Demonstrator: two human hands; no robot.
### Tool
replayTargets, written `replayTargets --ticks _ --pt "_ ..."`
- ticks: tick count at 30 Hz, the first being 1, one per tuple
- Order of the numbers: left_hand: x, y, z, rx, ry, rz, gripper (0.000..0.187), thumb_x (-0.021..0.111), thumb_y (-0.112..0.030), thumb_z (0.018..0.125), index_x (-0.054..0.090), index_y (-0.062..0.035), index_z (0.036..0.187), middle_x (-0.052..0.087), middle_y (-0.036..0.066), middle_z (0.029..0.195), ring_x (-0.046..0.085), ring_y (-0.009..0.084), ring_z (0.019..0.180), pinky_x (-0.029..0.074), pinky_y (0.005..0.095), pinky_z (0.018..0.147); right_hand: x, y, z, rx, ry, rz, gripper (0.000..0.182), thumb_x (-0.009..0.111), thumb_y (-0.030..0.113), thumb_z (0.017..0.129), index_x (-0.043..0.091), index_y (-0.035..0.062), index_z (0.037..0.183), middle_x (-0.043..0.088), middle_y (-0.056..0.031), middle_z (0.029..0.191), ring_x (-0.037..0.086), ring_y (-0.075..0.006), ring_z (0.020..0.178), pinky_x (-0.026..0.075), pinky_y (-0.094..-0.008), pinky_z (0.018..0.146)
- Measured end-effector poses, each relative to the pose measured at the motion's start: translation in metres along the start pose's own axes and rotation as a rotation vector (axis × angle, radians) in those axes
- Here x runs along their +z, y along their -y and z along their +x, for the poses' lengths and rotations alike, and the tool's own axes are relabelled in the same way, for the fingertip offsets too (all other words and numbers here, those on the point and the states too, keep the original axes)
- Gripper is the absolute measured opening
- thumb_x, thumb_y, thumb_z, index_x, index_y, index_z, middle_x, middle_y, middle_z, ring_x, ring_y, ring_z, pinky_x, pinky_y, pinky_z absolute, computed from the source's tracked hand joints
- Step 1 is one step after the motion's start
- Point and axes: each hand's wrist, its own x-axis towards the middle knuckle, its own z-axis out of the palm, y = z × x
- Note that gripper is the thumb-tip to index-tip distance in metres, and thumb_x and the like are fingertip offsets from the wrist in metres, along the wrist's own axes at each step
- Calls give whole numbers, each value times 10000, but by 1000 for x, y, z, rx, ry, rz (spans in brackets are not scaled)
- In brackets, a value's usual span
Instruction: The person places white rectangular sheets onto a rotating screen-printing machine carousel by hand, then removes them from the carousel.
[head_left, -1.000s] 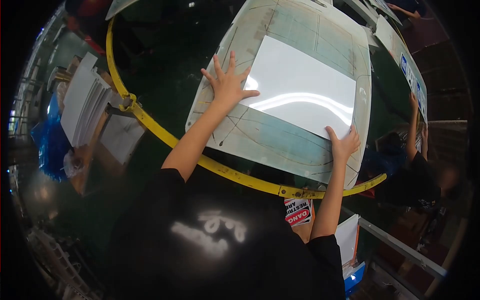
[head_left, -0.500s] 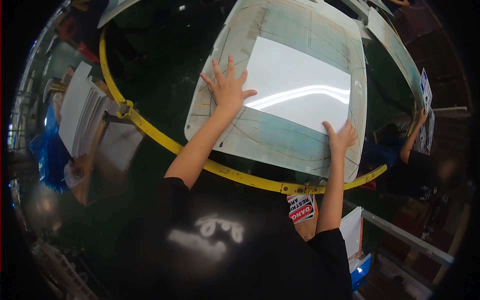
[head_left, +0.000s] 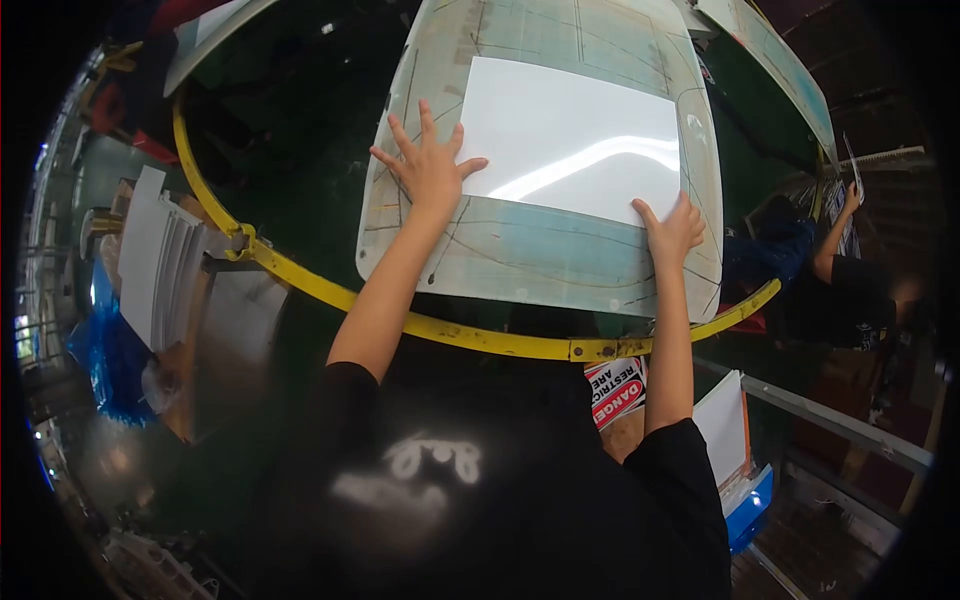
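A glossy white sheet point(head_left: 570, 130) lies flat on a worn, pale blue-green board point(head_left: 550, 255) with rounded corners and dark scratch lines. My left hand point(head_left: 432, 170) is spread at the sheet's left edge, thumb by its lower left corner and fingers over the board. At the lower right corner, my right hand point(head_left: 672, 232) rests with its thumb at the sheet's bottom edge. Its fingers lie together along the right edge, apart from the thumb. Both hands are open and press on the surface rather than grip.
A curved yellow rail point(head_left: 480, 340) runs between my body and the board. To the left stands a stack of white sheets point(head_left: 150, 260) beside blue plastic point(head_left: 110, 350). Printed danger signs point(head_left: 615, 390) lie below the rail. Another person's arm point(head_left: 835, 240) holds a sheet at right.
My view has shifted, so the board, sheet and hands appear farther left and slightly higher. Both hands keep their places at the sheet's edges. The other person's sheet has turned nearly edge-on.
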Motion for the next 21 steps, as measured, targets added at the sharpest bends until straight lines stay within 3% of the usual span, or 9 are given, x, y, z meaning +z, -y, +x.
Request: replayTargets --ticks 14,17,21 --pt "2 5 -8 67 14 33 657 593 -634 705 542 -271 1250 115 92 1505 -77 450 1344 -87 743 924 -4 -3 3 22 95 -3 903 761 518 595 423 10 1261 440 -213 1191 333 -344 1161 194 -496 982" --pt "2 5 -8 60 21 30 664 608 -615 702 523 -273 1265 113 73 1507 -81 434 1349 -76 739 937 2 -6 -1 -45 -6 -69 798 735 472 660 440 36 1261 460 -193 1181 358 -334 1156 200 -491 974" --pt "-5 2 -6 65 53 70 674 621 -591 706 505 -257 1281 116 99 1502 -82 432 1350 -57 740 940 -4 -6 -6 -338 30 -57 578 635 360 792 457 80 1265 474 -160 1240 427 -300 1150 231 -477 1001"
